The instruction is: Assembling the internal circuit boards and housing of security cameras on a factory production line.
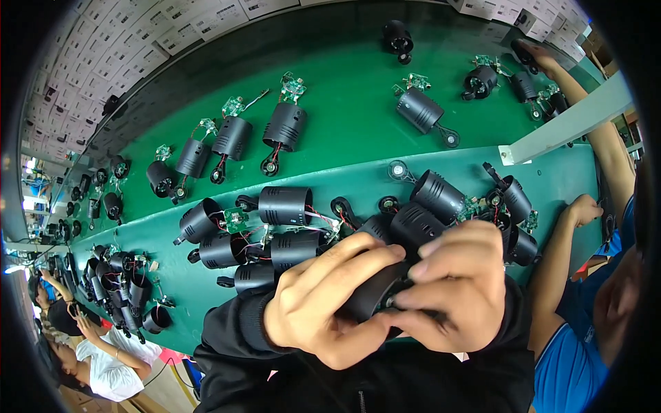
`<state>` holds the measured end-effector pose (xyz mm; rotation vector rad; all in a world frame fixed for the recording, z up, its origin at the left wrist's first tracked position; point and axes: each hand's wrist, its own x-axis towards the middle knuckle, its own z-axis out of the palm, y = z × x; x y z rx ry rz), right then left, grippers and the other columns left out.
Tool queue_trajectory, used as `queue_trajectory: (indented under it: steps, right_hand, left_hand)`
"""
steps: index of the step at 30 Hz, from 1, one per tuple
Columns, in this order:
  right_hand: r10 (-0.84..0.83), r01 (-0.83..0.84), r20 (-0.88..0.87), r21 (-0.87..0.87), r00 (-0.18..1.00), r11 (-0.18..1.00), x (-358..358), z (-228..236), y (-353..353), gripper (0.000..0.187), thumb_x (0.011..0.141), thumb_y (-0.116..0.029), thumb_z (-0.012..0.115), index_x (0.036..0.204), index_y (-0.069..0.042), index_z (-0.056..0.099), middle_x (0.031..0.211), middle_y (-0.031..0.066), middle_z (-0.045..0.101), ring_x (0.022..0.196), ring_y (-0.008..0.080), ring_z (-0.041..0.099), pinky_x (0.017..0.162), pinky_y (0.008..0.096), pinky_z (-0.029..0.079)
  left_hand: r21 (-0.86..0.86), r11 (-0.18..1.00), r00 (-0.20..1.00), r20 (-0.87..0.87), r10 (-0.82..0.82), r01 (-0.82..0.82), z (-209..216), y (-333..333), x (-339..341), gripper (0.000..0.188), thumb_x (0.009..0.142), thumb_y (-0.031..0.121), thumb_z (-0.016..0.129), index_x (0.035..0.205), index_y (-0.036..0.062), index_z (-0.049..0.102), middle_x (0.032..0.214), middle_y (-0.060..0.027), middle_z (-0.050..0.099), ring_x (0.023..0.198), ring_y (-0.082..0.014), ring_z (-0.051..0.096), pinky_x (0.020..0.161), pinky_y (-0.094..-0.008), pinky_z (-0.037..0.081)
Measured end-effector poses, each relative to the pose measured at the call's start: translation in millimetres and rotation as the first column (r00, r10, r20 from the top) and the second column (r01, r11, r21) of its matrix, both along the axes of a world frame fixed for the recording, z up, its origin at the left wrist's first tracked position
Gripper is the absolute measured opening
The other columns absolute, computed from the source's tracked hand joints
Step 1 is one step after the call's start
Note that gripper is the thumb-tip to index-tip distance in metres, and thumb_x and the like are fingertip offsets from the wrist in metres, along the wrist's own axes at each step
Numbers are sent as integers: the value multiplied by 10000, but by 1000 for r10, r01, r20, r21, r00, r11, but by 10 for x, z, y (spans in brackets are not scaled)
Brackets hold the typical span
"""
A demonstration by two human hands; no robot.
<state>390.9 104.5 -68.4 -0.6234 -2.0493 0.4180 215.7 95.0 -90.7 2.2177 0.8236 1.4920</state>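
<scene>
My left hand (327, 296) is wrapped around a black cylindrical housing (370, 292), held close in front of my body at the near edge of the table. At the open end of that housing my right hand (454, 289) has its fingers bent and pinched together, slightly blurred. Something small and dark lies between those fingertips, too hidden to name. Just beyond my hands lie several similar black housings (286, 205), with red wires, small round speaker-like parts (399, 171) and green circuit boards (236, 219) attached.
A green belt (344, 117) runs along the far side, carrying more housings (284, 127). A pale metal post (568, 120) slants across the right. Co-workers sit at right (571, 344) and left (113, 361); white cartons (103, 69) are stacked behind.
</scene>
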Motion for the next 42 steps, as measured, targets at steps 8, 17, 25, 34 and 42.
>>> queue_trajectory:
  steps: [8, 17, 25, 34, 42]
  right_hand:
    - [269, -471, -390, -658, 881, 588, -71, -120, 82, 722, 599, -107, 794, 1212, 7, 430, 1256, 208, 435, 1087, 301, 504, 951, 397, 394]
    - [306, -531, -434, -700, 847, 478, -85, -147, 77, 721, 644, -25, 722, 1268, 16, 363, 1243, 168, 451, 1122, 262, 480, 955, 357, 385]
    - [171, -495, -508, -617, 844, 611, -32, -190, 42, 742, 617, -7, 722, 1267, 14, 364, 1243, 180, 448, 1090, 258, 500, 941, 345, 399]
    - [111, -266, -350, -432, 930, 862, 46, -172, 121, 731, 604, -31, 726, 1257, 25, 402, 1255, 207, 439, 1084, 306, 498, 945, 382, 403]
    - [145, -260, -316, -357, 938, 897, -423, -146, 8, 564, 660, -22, 669, 1201, 19, 514, 1279, 209, 409, 1110, 309, 473, 950, 389, 397]
  left_hand:
    - [-247, 969, 1000, 18, 1, 4, 47, -63, -71, 354, 511, 32, 612, 865, 26, 630, 961, -195, 635, 661, -195, 616, 407, -224, 451]
    - [-21, 993, 984, -135, -116, 114, -33, -51, -136, 557, 488, 23, 564, 1036, -64, 612, 1128, -297, 568, 693, -299, 632, 612, -265, 525]
    - [-20, 992, 985, 124, -118, 122, -19, 79, -17, 459, 600, 41, 676, 1041, 25, 552, 1227, -235, 509, 877, -303, 600, 671, -328, 521]
    - [-458, 869, 981, 139, -139, 188, 94, 43, -9, 687, 611, 82, 717, 1238, 1, 448, 1199, -206, 489, 924, -306, 563, 795, -361, 483]
    - [-303, 943, 981, 177, -84, 135, 166, -35, -446, 571, 585, 96, 690, 1128, -28, 563, 1162, -206, 503, 837, -286, 572, 743, -339, 493]
